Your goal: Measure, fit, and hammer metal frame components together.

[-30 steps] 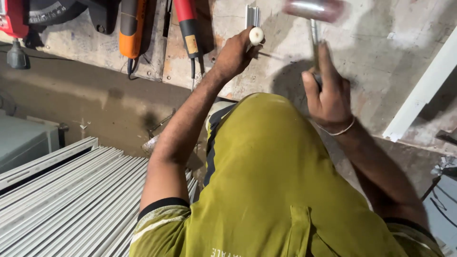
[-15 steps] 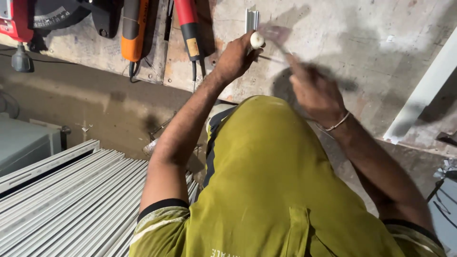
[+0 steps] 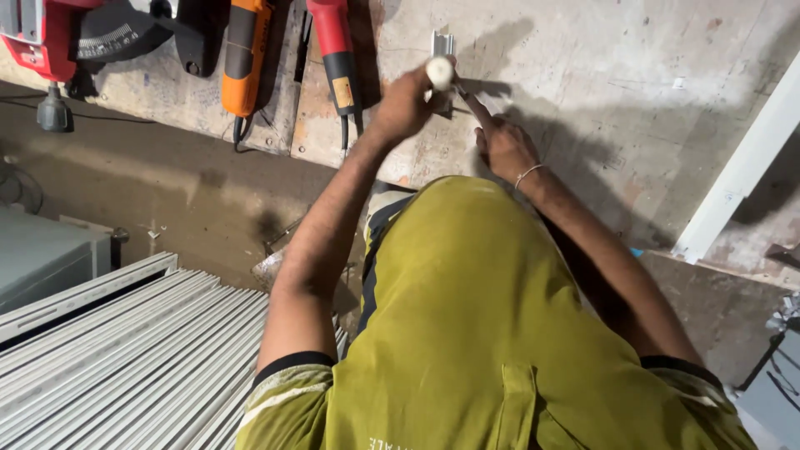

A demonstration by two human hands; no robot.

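Head: white knob [image 3: 439,72] inside left grip [image 3: 406,107]

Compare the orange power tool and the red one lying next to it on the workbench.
The orange power tool has a thicker orange-and-black body; the red power tool is slimmer, with a yellow label. The red one lies nearer the left hand. Both lie side by side, cords trailing toward the bench edge.

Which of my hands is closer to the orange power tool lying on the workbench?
Left. The left hand, gripping a white-topped handle, is closer to the orange power tool, with only the red tool between them. The right hand works farther right, beyond the small metal piece.
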